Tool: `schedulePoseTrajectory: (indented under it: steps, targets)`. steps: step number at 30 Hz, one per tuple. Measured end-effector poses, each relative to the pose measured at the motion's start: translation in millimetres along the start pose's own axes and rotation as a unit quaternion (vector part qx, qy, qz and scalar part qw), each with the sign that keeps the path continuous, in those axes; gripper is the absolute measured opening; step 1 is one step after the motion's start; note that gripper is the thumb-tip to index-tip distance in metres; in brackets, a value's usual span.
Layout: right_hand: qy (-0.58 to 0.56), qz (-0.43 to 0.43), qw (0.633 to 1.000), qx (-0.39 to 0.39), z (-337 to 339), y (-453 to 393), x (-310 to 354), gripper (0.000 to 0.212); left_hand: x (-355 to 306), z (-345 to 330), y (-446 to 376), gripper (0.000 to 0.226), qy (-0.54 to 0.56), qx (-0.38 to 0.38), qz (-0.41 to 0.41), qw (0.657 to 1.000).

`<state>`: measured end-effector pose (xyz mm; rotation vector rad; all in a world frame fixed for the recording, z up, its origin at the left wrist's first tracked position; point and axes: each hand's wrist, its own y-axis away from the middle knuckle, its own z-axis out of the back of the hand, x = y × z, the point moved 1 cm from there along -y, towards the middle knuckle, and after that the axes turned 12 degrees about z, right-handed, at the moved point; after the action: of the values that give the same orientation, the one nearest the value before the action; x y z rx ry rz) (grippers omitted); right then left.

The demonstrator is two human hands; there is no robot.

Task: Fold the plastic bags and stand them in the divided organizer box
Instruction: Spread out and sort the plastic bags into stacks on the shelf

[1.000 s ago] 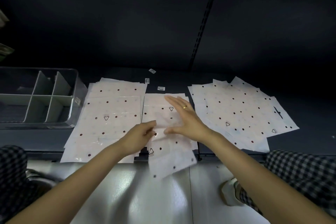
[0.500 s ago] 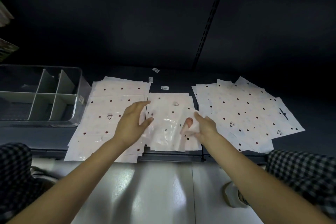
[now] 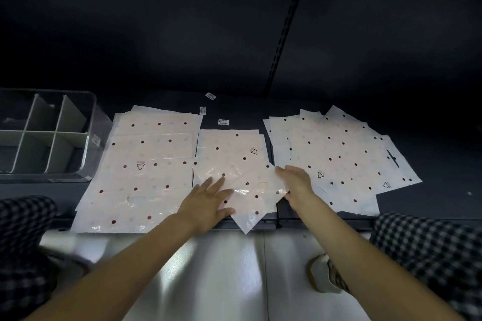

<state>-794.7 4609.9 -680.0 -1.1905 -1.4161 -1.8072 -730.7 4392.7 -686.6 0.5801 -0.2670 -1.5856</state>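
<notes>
A pale pink dotted plastic bag (image 3: 254, 197) lies skewed on the middle stack of bags (image 3: 229, 148), one corner hanging over the shelf's front edge. My left hand (image 3: 208, 199) presses flat on its left part, fingers spread. My right hand (image 3: 294, 181) holds its right edge, fingers curled around the plastic. A larger stack of dotted bags (image 3: 148, 164) lies to the left, and a fanned pile (image 3: 341, 156) to the right. The clear divided organizer box (image 3: 88, 138) stands at far left; no bags show in the compartments I can see.
Three small white labels (image 3: 223, 122) lie on the dark shelf behind the middle stack. A dark back wall with a slotted upright (image 3: 284, 31) rises behind. Checked trouser knees (image 3: 427, 250) flank a glossy white floor, and a shoe (image 3: 326, 273) shows at the lower right.
The top middle bag has been turned and pulled toward me, now lying diagonally over the shelf edge. My left hand moved right onto it; my right hand shifted to its right edge.
</notes>
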Motion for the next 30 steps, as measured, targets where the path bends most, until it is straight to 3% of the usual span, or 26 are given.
schedulePoseTrajectory:
  steps: [2, 5, 11, 14, 18, 22, 24, 26, 28, 30]
  targets:
    - [0.099, 0.041, 0.993, 0.056, 9, -8, 15, 0.04, 4, -3, -2, 0.06, -0.023, 0.0, -0.005, 1.0]
    - [0.256, 0.084, 0.94, 0.208, 6, -15, 34, 0.041, 8, -9, -2, 0.062, -0.019, -0.006, -0.014, 1.0]
    - [0.319, 0.154, 0.877, 0.325, -19, -23, 34, 0.034, 9, -14, -3, 0.062, -0.007, -0.017, -0.014, 1.0]
    - [0.267, 0.149, 0.908, 0.287, -20, -26, 25, 0.034, 4, -10, -3, 0.062, -0.002, -0.062, -0.016, 0.998]
    - [0.108, 0.081, 0.965, 0.227, -16, -27, 15, 0.04, -4, -3, -2, 0.062, 0.039, -0.129, -0.029, 0.99]
    - [0.0, 0.015, 0.969, 0.247, -13, -19, 3, 0.044, -7, -5, -3, 0.06, 0.041, -0.113, -0.032, 0.992]
    - [0.048, 0.039, 0.963, 0.262, -11, -16, 2, 0.042, -5, -11, -3, 0.06, 0.018, -0.087, -0.023, 0.996]
    - [0.171, 0.144, 0.947, 0.229, -3, -17, 6, 0.037, -2, -15, -3, 0.062, -0.008, -0.059, -0.014, 0.998]
    - [0.292, 0.259, 0.91, 0.138, 17, -23, 12, 0.035, 1, -17, -3, 0.065, -0.036, -0.049, -0.015, 0.998]
    - [0.414, 0.3, 0.859, 0.039, 50, -34, 15, 0.042, 2, -17, -3, 0.066, -0.052, -0.045, -0.021, 0.997]
